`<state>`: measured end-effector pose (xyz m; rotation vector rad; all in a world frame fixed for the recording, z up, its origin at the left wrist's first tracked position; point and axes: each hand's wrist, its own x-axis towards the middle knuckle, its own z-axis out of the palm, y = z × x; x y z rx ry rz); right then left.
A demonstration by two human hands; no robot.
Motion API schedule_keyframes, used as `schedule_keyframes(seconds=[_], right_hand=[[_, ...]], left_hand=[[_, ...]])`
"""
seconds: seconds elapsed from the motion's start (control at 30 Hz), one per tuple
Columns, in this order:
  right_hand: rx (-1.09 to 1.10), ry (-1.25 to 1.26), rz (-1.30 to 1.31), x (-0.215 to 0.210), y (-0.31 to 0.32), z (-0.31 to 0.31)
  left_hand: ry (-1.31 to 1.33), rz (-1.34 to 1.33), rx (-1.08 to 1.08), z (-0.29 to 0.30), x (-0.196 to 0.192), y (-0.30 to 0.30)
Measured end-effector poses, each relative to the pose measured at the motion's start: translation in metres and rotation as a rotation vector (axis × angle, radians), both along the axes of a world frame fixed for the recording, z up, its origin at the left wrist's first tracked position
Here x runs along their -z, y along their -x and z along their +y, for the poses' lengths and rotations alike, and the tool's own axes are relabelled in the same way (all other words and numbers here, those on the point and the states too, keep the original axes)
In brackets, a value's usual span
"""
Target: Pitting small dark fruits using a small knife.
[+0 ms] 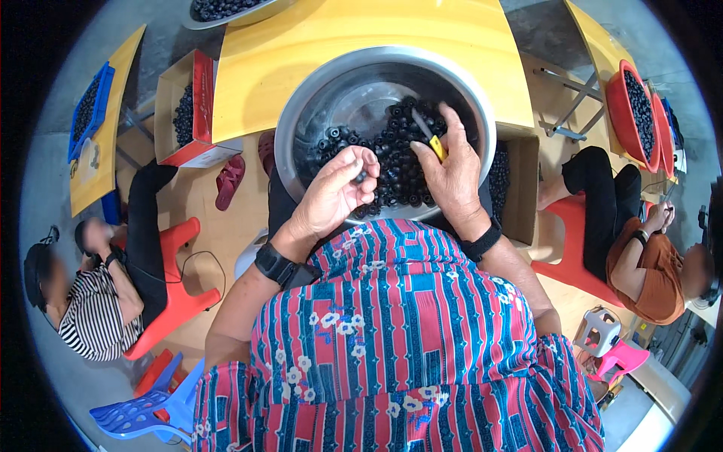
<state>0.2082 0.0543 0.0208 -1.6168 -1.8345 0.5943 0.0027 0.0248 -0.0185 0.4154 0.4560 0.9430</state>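
Note:
A large metal bowl rests before me at the table's edge, over my lap. Many small round black pieces lie in it, some with a hole in the middle. My left hand is over the bowl's near left part, fingers curled, with one small dark round piece at the fingertips. In my right hand, on the bowl's right side, is a small knife with a yellow handle. Its narrow blade points up and left, above the heaped pieces. The two hands are apart.
The bowl touches a yellow table. An open carton stands left, another carton right of my lap. Seated people work on both sides. Red basins hold more black pieces; a pink slipper lies on the floor.

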Motion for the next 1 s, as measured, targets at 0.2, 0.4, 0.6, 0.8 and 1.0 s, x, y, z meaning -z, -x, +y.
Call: schedule_keyframes(seconds=[0.2, 0.4, 0.6, 0.8, 1.0], right_hand=[[0.083, 0.135, 0.016, 0.007, 0.006, 0.003], [0.043, 0.169, 0.238, 0.033, 0.001, 0.013], [-0.227, 0.411, 0.549, 0.033, 0.015, 0.013], [-0.123, 0.183, 0.56, 0.03, 0.008, 0.011], [-0.126, 0.205, 0.481, 0.016, 0.003, 0.004]], left_hand=[[0.007, 0.132, -0.065, 0.0, 0.008, 0.005], [0.022, 0.179, -0.124, -0.001, 0.011, 0.004], [-0.001, 0.205, -0.135, -0.002, 0.014, 0.006], [-0.087, 0.526, -0.185, -0.001, 0.001, 0.003], [-0.569, 1.22, -0.275, 0.011, 0.0, -0.001]])
